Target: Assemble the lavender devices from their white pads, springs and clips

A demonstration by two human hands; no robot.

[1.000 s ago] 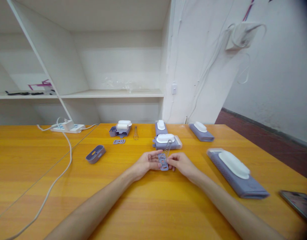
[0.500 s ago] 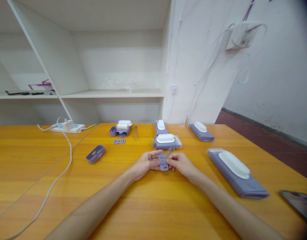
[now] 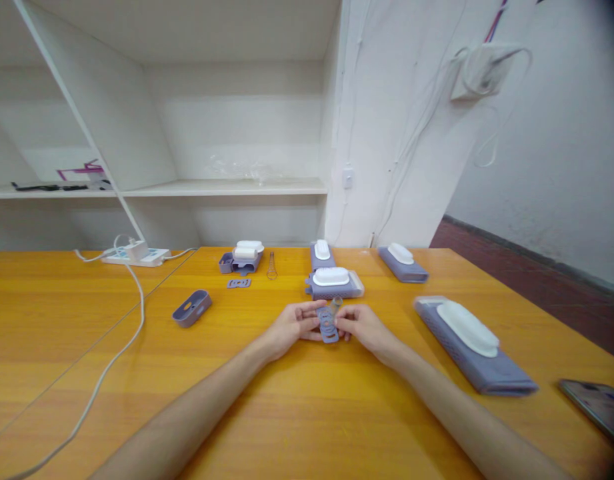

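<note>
Between my hands is a flat grey-purple plate with cutouts (image 3: pixel 329 329), its left edge gripped by my left hand (image 3: pixel 297 323). A thin wire coil spring (image 3: pixel 336 305) stands up from the plate, leaning slightly right. My right hand (image 3: pixel 359 325) pinches at the spring's lower end, against the plate's right side; its fingertips partly hide the contact. Just beyond lies a purple case with a white oval top (image 3: pixel 331 279). A second spring (image 3: pixel 271 268) and a similar plate (image 3: pixel 239 283) rest further back to the left.
An oval purple shell (image 3: pixel 192 309) sits left of my hands. Further purple cases with white tops stand at the back and at right (image 3: pixel 479 353). A phone (image 3: pixel 597 403) lies at the right edge. A white cable (image 3: pixel 139 313) runs from a power strip (image 3: pixel 137 255) across the left side.
The spring has swung from leaning right to more upright above the plate. The plate has tilted slightly. Both hands stay in nearly the same place.
</note>
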